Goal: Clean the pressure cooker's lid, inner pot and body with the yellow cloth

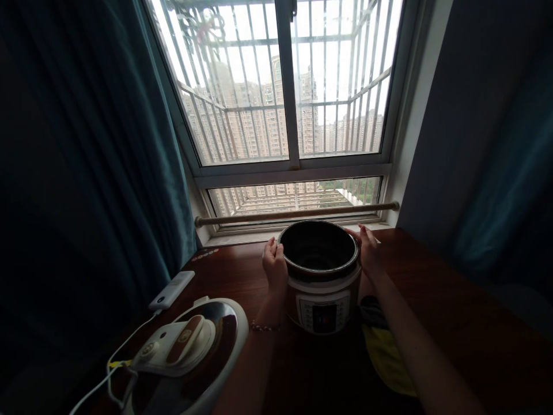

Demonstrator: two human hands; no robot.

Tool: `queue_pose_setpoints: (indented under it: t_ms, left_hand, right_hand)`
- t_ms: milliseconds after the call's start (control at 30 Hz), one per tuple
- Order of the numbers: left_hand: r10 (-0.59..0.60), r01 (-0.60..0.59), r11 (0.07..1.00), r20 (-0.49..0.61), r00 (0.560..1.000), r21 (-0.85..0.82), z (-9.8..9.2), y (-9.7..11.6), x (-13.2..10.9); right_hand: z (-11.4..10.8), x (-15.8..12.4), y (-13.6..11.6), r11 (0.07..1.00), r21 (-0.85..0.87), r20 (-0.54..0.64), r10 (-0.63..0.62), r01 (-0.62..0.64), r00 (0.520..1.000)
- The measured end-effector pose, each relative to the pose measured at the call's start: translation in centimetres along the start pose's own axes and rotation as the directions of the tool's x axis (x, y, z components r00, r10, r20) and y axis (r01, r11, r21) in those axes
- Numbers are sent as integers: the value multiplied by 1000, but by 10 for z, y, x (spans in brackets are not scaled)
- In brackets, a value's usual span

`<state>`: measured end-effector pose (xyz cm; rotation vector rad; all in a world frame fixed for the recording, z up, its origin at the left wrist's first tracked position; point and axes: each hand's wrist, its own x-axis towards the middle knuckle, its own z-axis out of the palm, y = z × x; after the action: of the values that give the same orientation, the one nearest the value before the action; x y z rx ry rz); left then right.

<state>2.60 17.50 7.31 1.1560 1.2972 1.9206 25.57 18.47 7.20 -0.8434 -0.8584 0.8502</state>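
Note:
A white electric pressure cooker (323, 300) stands lidless on a dark wooden table (453, 300), its control panel facing me. A dark inner pot (318, 249) sits inside it. My left hand (275, 266) grips the pot's rim on the left, fingers curled over the edge. Against the right side of the rim rests my right hand (370, 251), its fingers wrapped along the edge. The cooker's lid (190, 351), white and brown with a handle, lies on the table at the near left.
A white remote-like device (171, 290) lies left of the cooker, with a white cable (108, 380) running by the lid. A yellow and dark cloth (382, 346) lies under my right forearm. A barred window (294, 115), a wooden rod (298, 214) and dark curtains (86, 173) stand behind the table.

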Motion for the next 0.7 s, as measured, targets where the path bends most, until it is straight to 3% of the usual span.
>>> queue_pose_setpoints:
  t_ms: [700]
  left_hand:
    - [19,-18,999,8,1000,-38,1,-4,-1]
  right_hand:
    - [0,3,4,999,6,-17,-37,37,999]
